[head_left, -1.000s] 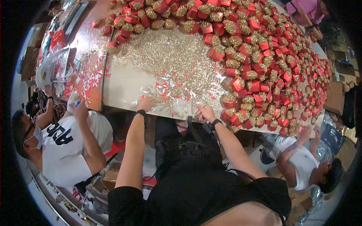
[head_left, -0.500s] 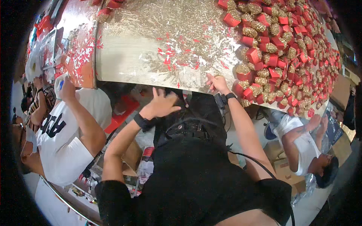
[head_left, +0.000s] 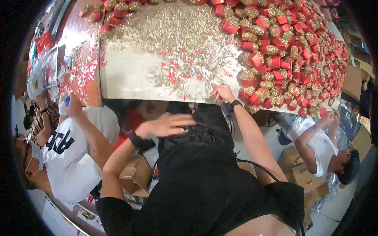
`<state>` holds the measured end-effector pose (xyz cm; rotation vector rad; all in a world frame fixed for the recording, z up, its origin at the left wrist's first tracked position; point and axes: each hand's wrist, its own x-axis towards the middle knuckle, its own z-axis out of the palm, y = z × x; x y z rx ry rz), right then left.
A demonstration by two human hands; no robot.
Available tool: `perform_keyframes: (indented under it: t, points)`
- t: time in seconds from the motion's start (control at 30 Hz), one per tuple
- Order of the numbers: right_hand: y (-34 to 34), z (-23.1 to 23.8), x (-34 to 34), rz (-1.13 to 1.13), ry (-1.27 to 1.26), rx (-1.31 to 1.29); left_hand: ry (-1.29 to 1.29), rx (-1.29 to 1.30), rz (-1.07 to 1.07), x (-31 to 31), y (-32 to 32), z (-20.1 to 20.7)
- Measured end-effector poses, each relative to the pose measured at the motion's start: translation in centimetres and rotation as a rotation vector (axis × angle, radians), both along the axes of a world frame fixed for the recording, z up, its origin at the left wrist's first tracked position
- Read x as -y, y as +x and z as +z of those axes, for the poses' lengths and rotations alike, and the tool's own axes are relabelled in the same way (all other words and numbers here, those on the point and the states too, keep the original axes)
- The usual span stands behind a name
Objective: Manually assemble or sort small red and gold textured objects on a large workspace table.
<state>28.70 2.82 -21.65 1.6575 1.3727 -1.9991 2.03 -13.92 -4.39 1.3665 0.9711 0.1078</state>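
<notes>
My left hand (head_left: 167, 125) is in front of my body, short of the table edge. Its fingers are stretched out and a little blurred, with nothing visible in them. At the table's near edge, my right hand (head_left: 223, 93) rests with its index finger extended over the tabletop and the other fingers bent apart. I see nothing held there. Gold glitter (head_left: 157, 33) and red scraps (head_left: 172, 72) are spread over the pale table (head_left: 126, 76). Right of my right hand lies a large heap of small red ornaments with glittery gold tops (head_left: 273, 74).
A person in a white shirt (head_left: 84, 173) works at the left by a scrap-covered orange surface (head_left: 88, 82). On the right, another person in a white top (head_left: 315, 145) sits near cardboard boxes (head_left: 311, 181). More ornaments (head_left: 118, 11) lie at the far left.
My left hand has moved down toward my body, away from the table edge. My right hand stays at the edge, shifted slightly in view. The whole view has tilted a little.
</notes>
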Motion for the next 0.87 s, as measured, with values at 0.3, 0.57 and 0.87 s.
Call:
perform_keyframes:
  t: [0.3,0.57,0.87]
  points:
    - [-0.7,1.4,-0.3,0.047,0.011,0.048,-0.100,0.539,-0.221,-3.1,-0.7,1.1]
    - [-0.2,2.3,-0.7,-0.059,-0.012,-0.040,-0.497,-0.065,0.459,-2.3,-4.3,-0.2]
    - [0.4,1.6,-0.4,-0.019,0.063,-0.016,-0.103,-1.383,-0.072,0.7,-6.1,-7.7]
